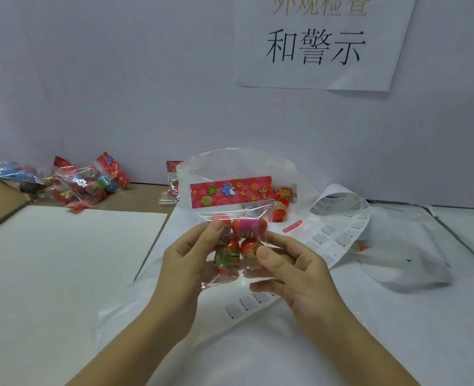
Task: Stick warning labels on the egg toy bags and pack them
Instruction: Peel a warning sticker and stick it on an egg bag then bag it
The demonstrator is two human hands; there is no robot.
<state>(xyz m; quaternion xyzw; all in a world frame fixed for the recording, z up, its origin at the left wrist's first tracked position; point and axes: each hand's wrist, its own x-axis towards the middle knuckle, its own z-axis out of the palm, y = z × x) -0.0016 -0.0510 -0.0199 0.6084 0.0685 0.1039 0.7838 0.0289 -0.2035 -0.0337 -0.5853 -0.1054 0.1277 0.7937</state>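
Head view: egg toy bag (237,240) stands upright between both grips, its red header above them. Left grip (187,263) pinches its left side and right grip (294,271) its right, fingers curled.

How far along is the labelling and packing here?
Done: unclear; the pile at far left shows no readable labels. In hand: left hand and right hand hold one egg bag, no label visible on it. Left: sticking a label from the sheet on the right, then packing.
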